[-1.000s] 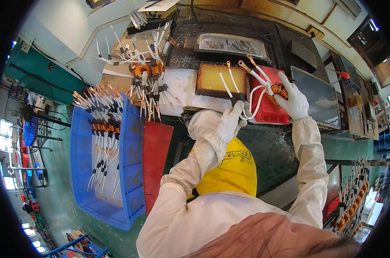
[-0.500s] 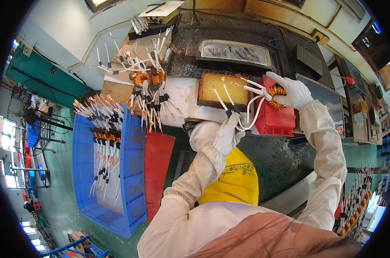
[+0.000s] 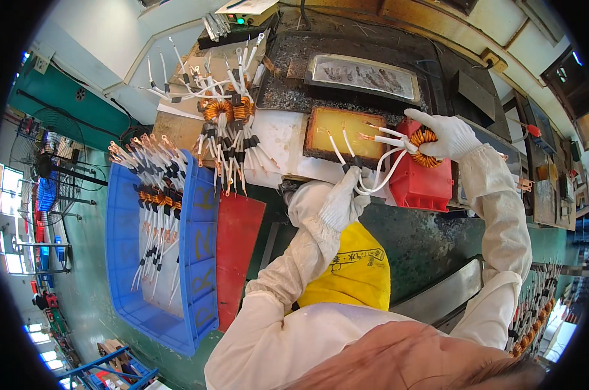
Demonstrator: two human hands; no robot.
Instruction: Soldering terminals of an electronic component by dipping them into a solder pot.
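Observation:
My right hand (image 3: 452, 138), in a white glove, grips a ring-shaped copper-wound coil (image 3: 424, 147) above a red plastic box (image 3: 419, 185). White wire leads run leftward from the coil, some ending in bare copper tips. My gloved left hand (image 3: 348, 200) is closed round white leads (image 3: 337, 148) with black sleeving; they loop across from the coil, and their tips point up. Those tips stand over the near part of a shallow tray (image 3: 320, 156) with a yellowish block or fill. The left fingers are partly hidden behind the hand.
A blue crate (image 3: 200, 260) at my left holds several wired coils. More coils (image 3: 226, 110) lie on the bench's left side. Behind the yellow tray sits a rectangular pot (image 3: 366, 77) with a silvery surface. A red board (image 3: 239, 253) stands beside the crate.
The view has shifted slightly. Both hands keep their hold on the coil and its leads, with little movement relative to the bench.

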